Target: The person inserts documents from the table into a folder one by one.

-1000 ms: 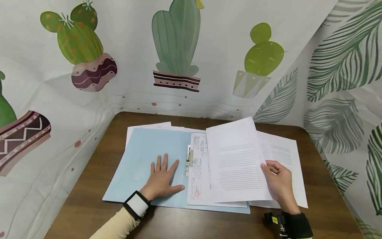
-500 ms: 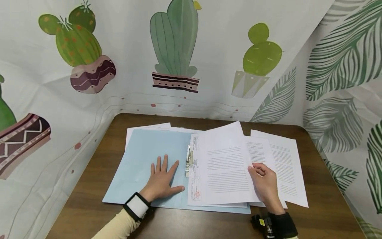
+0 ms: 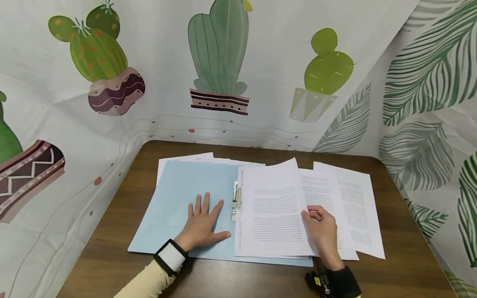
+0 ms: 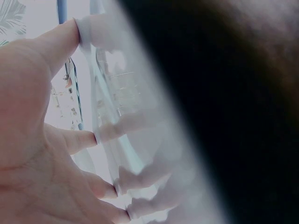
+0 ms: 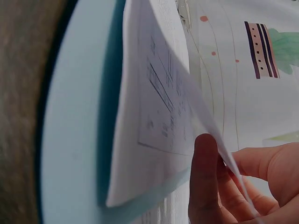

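A light blue folder (image 3: 182,178) lies spread out on the table, its metal lever clip (image 3: 236,200) along the middle fold. My left hand (image 3: 201,225) rests flat on the folder's left cover with its fingers spread. My right hand (image 3: 323,229) pinches the right edge of a printed sheet (image 3: 275,215) between thumb and fingers. This sheet covers most of the paper stack in the folder's right half. From the right wrist view, the sheet slants up off the papers (image 5: 154,93) beneath, which carry a printed form. Its left edge is close to the clip.
Two more printed pages show to the right, a nearer one (image 3: 344,219) partly under the right hand and a farther one (image 3: 363,207). White sheets (image 3: 190,157) stick out behind the folder. A patterned cloth (image 3: 160,82) hangs behind the wooden table (image 3: 223,277).
My right hand has carried the printed sheet left and lowered it over the folder's paper stack, covering the form with the red stamp. The left hand has stayed in place.
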Available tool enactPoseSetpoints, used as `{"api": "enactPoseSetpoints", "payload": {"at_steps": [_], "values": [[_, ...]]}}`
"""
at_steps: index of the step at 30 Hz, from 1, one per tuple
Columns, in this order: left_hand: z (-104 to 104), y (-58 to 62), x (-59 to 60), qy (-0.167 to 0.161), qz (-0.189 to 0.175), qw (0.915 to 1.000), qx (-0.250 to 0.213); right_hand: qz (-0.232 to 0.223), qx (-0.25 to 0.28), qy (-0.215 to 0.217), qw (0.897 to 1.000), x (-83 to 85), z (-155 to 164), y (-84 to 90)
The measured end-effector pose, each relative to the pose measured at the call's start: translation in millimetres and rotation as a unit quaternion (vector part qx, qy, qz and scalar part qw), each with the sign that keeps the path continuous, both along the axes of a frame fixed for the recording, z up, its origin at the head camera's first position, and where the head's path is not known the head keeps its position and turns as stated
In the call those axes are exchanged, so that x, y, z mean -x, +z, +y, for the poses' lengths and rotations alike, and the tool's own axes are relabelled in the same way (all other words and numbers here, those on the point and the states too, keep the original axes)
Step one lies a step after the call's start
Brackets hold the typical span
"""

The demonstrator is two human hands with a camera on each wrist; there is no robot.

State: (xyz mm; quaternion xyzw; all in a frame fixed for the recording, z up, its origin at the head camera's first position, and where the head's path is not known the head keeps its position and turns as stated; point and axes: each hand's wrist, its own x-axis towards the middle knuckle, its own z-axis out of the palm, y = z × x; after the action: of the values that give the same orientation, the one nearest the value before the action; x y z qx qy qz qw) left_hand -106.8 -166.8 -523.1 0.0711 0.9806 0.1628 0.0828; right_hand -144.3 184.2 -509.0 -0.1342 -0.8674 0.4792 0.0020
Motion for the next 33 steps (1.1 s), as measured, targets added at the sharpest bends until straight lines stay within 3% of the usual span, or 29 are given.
{"api": "enactPoseSetpoints", "payload": {"at_steps": [26, 33], "values": [[-0.6, 1.8, -0.1, -0.006, 0.002, 1.0000, 0.003, 0.007, 0.000, 0.018, 1.000, -3.7, -13.7, -7.2], [-0.1, 3.2, -0.4, -0.006, 0.001, 1.0000, 0.004, 0.010, -0.024, 0.037, 0.999, -3.4, -12.9, -7.6]]}}
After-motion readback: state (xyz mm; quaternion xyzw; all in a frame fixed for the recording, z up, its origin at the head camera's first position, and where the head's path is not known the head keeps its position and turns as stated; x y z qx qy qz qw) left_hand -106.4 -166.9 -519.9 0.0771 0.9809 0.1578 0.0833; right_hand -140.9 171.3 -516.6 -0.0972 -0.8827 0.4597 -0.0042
